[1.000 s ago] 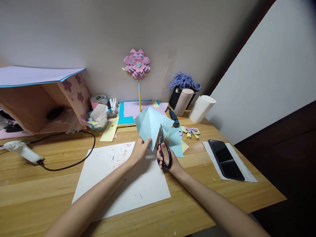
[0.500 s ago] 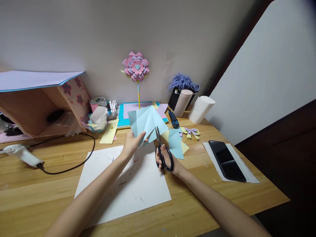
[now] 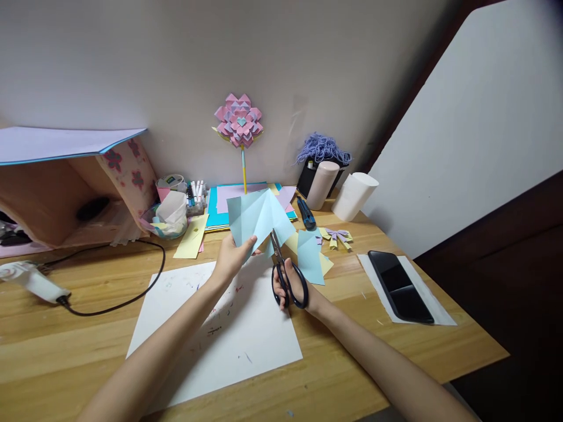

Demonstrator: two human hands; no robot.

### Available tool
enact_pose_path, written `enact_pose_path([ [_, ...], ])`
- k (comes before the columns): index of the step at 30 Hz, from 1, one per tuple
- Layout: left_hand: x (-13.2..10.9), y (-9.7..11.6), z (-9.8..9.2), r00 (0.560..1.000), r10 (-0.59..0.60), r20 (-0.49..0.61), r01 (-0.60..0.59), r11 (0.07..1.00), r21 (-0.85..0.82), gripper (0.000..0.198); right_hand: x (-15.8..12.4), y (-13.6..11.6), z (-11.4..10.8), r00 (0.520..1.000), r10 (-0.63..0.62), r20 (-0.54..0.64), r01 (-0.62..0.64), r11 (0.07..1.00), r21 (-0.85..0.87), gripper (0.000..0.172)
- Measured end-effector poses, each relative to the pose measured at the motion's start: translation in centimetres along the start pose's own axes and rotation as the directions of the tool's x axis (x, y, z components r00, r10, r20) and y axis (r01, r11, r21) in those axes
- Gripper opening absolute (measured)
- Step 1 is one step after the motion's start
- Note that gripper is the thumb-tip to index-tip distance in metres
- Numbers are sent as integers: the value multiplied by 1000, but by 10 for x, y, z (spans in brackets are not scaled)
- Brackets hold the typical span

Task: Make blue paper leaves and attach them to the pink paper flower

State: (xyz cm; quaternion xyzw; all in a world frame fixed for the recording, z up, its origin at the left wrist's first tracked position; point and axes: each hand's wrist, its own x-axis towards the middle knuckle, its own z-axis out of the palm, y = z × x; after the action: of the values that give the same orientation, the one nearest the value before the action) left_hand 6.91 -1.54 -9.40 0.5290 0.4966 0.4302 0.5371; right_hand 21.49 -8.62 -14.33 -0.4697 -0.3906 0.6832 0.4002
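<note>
My left hand (image 3: pixel 231 259) pinches the lower edge of a creased light blue paper (image 3: pixel 257 218) and holds it up above the desk. My right hand (image 3: pixel 294 285) grips black-handled scissors (image 3: pixel 285 275), their blades pointing up at the paper's lower right edge. Both hands hover over a large white sheet (image 3: pixel 220 328) speckled with small scraps. A cut-off light blue piece (image 3: pixel 310 257) lies just right of the scissors on a yellow scrap.
A wooden desk (image 3: pixel 61 346) carries a glue gun (image 3: pixel 30 280) with its black cord at left, a black phone (image 3: pixel 400 285) on white paper at right, a blue utility knife (image 3: pixel 305 214), a paper flower (image 3: pixel 238 125), coloured sheets, markers, cups and purple yarn along the wall.
My left hand turned and shifted the blue paper to the left. The scissors moved slightly left and lower, from inside the paper to its lower right edge.
</note>
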Motion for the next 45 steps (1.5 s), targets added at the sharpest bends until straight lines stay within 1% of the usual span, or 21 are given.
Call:
enact_pose_path([
  [3, -2, -1, 2, 999, 4, 39, -4, 1000, -2, 42, 0, -1, -2, 999, -37, -19, 37, 999, -4, 67],
  [8, -6, -2, 6, 999, 16, 49, -18, 999, 34, 38, 0, -4, -4, 994, -72, -81, 72, 997, -6, 67],
  [16, -6, -4, 7, 997, 14, 81, -18, 998, 55, 40, 1, -5, -4, 990, -100, -102, 100, 995, -4, 67],
  [21, -7, -3, 7, 996, 6, 85, -10, 999, 53, 40, 1, -5, -4, 990, -97, -107, 99, 995, 11, 65],
  [30, -7, -4, 8, 996, 17, 91, -24, 997, 76, 39, -2, -6, -2, 984, -109, -138, 107, 994, -23, 64],
  [37, -8, -4, 8, 998, 14, 61, -18, 997, 69, 40, -6, -9, 1, 978, -101, -185, 90, 993, -71, 64],
  [41, -8, -2, 8, 998, 15, 67, -19, 998, 59, 39, -6, -8, 2, 970, -146, -197, 129, 987, -94, 59],
  [45, -10, -1, 10, 996, 16, 85, -21, 998, 60, 39, -5, -9, 2, 967, -145, -209, 127, 987, -100, 64],
])
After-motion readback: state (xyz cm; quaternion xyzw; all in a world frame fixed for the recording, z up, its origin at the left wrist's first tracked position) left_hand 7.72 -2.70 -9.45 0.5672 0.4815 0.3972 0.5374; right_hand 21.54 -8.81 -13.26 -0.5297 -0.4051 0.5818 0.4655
